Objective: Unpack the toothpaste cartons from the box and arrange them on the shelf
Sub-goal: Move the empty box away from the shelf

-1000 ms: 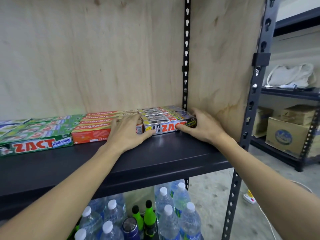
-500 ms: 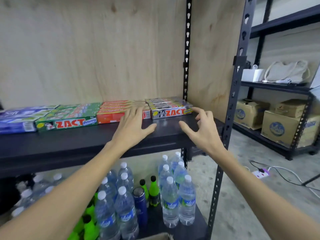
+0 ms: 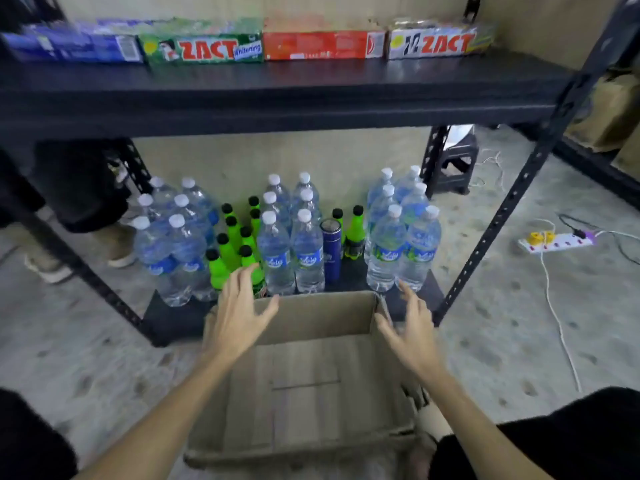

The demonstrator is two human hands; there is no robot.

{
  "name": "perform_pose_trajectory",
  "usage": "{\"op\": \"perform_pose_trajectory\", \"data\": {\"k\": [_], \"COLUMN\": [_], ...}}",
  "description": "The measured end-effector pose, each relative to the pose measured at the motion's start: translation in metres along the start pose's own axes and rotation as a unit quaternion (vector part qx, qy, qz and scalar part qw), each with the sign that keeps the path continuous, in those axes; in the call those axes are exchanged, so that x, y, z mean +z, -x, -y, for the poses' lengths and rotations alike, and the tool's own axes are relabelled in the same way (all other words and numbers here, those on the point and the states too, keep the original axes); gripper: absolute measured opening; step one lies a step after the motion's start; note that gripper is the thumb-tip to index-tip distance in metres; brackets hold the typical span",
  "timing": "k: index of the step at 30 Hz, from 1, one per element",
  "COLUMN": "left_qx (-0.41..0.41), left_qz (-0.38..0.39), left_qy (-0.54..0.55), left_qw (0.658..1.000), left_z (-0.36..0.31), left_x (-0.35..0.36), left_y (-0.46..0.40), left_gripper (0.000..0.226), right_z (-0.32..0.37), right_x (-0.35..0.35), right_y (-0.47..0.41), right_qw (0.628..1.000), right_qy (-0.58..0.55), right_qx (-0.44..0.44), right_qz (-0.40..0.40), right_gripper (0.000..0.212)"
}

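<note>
Toothpaste cartons line the black shelf [image 3: 277, 95] at the top: blue cartons [image 3: 72, 46], green Zact cartons [image 3: 202, 48], red cartons [image 3: 322, 45] and silver Zact cartons [image 3: 440, 41]. On the floor below stands an open cardboard box [image 3: 311, 375]; its bare bottom shows and I see no cartons in it. My left hand [image 3: 239, 313] hovers over the box's far left corner, fingers spread, holding nothing. Near the far right corner, my right hand [image 3: 410, 327] is also open with nothing in it.
Water bottles [image 3: 401, 251], green bottles [image 3: 235, 247] and a blue flask [image 3: 330, 251] crowd the bottom shelf behind the box. A power strip [image 3: 557, 241] with cables lies on the floor at right. Another person's legs and shoes [image 3: 52, 268] stand at left. A black stool [image 3: 453, 168] sits behind.
Both hands have left the silver Zact cartons on the shelf and dropped down to the box on the floor. My view has tilted down with them.
</note>
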State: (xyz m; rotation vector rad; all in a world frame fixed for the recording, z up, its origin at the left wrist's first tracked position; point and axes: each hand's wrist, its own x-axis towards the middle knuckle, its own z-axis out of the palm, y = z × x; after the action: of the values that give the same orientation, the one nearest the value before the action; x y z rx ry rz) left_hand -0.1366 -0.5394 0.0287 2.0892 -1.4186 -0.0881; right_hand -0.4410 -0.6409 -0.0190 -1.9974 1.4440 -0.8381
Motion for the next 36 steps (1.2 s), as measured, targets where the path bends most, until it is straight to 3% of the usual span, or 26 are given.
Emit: {"op": "perform_pose_trajectory", "data": {"k": [4,9,12,15,27,36], "left_qx": [-0.122,-0.248,-0.24,-0.222,-0.181,-0.219], "left_qz": [0.03,0.122,0.153,0.157,0.136,0.093], "left_qy": [-0.032,0.049,0.186,0.229,0.229,0.181], "left_qw": [0.992,0.96,0.94,0.934,0.947,0.954], "left_z": [0.076,0.142,0.154,0.149,0.172,0.242], "left_x": [0.023,0.037,0.037,0.034,0.036,-0.075], "left_y": [0.054,0.099,0.108,0.105,0.113,0.161], "left_gripper": [0.084,0.105,0.102,0.092,0.077,0.081], "right_z": [-0.051,-0.081,-0.075,-0.073,-0.072,0.021], "right_x": [0.019,0.034,0.041,0.048,0.062,0.134], "right_y": [0.028,0.034,0.033,0.031,0.027,0.041], "right_qw": [0.996,0.975,0.974,0.977,0.974,0.948], "right_qy": [0.036,-0.049,-0.059,-0.043,0.019,0.012], "right_qx": [0.06,0.132,0.122,0.112,0.031,-0.06], "right_qz": [0.062,0.17,0.18,0.177,0.223,0.313], "right_gripper": [0.088,0.102,0.096,0.092,0.094,0.101]}}
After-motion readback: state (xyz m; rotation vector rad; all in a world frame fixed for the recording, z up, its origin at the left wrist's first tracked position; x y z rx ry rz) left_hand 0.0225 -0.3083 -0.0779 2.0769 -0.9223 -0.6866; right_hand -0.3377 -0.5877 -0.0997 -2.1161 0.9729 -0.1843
